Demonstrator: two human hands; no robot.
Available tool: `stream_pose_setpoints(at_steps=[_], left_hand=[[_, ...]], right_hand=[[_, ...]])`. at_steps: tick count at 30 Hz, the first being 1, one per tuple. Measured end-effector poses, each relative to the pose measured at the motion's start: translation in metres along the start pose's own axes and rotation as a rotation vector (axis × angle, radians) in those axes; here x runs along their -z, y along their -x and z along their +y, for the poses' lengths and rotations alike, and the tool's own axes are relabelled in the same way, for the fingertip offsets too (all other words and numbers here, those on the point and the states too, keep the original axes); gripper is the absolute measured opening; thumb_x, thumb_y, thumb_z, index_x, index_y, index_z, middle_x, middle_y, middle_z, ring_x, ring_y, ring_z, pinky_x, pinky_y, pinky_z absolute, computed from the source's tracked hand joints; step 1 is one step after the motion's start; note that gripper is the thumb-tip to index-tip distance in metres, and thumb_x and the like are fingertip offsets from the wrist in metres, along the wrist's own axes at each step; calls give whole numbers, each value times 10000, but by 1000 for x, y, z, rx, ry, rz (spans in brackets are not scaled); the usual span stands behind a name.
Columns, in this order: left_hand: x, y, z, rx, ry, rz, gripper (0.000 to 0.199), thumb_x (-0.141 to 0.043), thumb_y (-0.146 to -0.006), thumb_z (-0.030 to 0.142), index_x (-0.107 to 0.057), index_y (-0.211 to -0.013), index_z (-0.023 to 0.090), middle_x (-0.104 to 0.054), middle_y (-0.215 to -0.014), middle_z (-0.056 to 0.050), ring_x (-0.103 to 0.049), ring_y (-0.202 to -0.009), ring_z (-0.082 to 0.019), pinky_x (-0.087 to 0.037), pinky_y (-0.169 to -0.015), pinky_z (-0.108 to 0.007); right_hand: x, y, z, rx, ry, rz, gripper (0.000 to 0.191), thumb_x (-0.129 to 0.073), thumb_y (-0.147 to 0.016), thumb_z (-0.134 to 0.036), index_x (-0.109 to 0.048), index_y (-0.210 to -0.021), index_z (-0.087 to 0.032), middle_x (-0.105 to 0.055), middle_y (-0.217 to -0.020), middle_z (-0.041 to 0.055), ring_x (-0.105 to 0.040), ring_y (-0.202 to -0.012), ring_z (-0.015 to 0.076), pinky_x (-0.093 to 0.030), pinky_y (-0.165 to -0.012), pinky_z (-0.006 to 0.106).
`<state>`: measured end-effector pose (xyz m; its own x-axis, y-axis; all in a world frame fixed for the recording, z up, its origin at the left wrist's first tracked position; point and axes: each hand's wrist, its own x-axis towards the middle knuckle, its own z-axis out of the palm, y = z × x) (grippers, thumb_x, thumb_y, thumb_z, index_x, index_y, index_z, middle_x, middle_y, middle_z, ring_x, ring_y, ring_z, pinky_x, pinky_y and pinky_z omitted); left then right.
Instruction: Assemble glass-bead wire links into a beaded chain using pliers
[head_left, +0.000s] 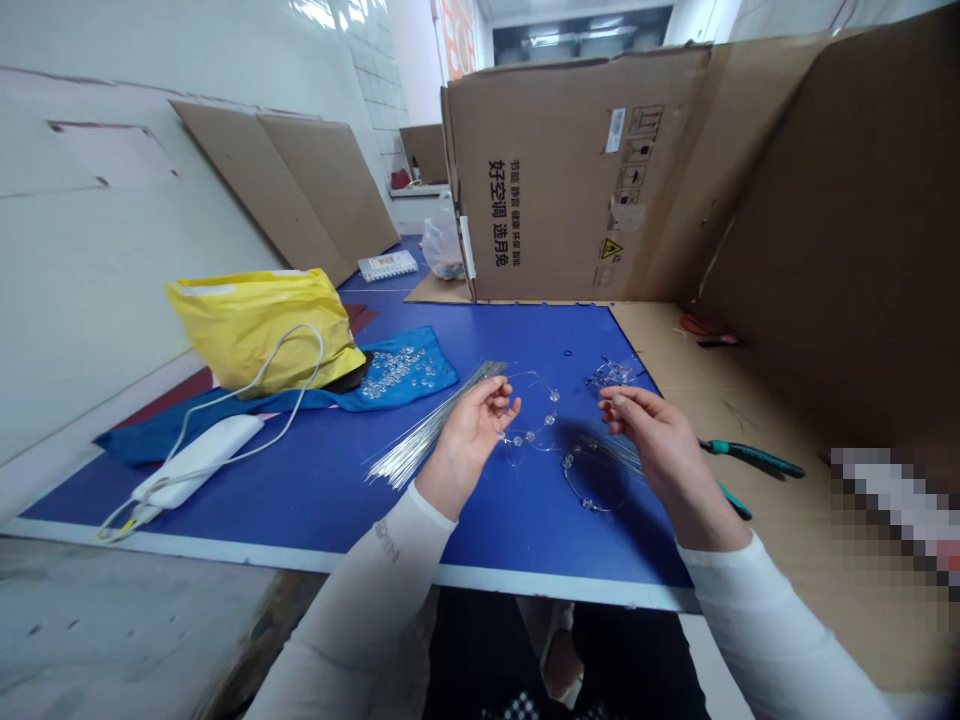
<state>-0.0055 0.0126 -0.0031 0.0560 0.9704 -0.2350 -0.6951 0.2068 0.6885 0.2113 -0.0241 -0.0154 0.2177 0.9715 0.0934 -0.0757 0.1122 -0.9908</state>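
Between the thumb and fingers of my left hand (484, 415) is a thin wire loop strung with transparent beads, the beaded wire (554, 396). My right hand (649, 425) has its thumb and forefinger pinched together to the right of that loop; whatever they hold is too small to make out. Below and between the hands, another beaded wire ring (589, 504) lies on the blue table (502, 530). A bundle of straight silvery wires (420, 440) rests beside my left hand. Beyond my right hand sits a small heap of beaded wire pieces (615, 373).
Loose transparent beads (397, 370) lie on a blue cloth beside a yellow bag (262, 335). A white power strip (199, 460) with its cable is at left. Green-handled pliers (757, 457) lie right of my right hand. A large cardboard box (555, 180) stands behind.
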Motion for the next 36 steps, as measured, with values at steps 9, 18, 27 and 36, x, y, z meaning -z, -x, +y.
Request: stream_pose_setpoints(at_steps=[9, 18, 27, 36], left_hand=[[-2, 3, -1, -11, -24, -27, 124, -705, -794, 105, -658, -680, 116, -616, -664, 1, -478, -572, -54, -535, -847, -346], [-4, 6, -3, -13, -51, -20, 121, -751, -749, 115, -653, -678, 128, -612, -665, 11, -494, -579, -58, -530, -865, -354], [-4, 5, -3, -21, -58, -21, 119, -759, -742, 121, -658, -679, 128, -610, -670, 2, -524, -605, -74, -532, -856, -349], [-3, 6, -5, -20, -86, -39, 116, -755, -744, 124, -661, -676, 125, -607, -669, -2, -505, -604, -73, -534, -854, -349]], right_hand=[[94, 12, -6, 140, 886, 25, 354, -602, -851, -484, -731, -1083, -250, -760, -1097, 104, -705, -977, 321, -524, -879, 472], [164, 17, 40, 265, 1521, -121, 613, -492, -915, -566, -597, -1358, -155, -608, -1395, 201, -583, -1245, 409, -467, -1000, 564], [164, 18, 46, 217, 1563, -89, 620, -494, -904, -568, -577, -1376, -175, -598, -1389, 189, -555, -1265, 396, -435, -984, 577], [162, 20, 43, 189, 1548, -63, 648, -492, -894, -615, -583, -1382, -198, -622, -1351, 166, -564, -1231, 399, -441, -922, 572]])
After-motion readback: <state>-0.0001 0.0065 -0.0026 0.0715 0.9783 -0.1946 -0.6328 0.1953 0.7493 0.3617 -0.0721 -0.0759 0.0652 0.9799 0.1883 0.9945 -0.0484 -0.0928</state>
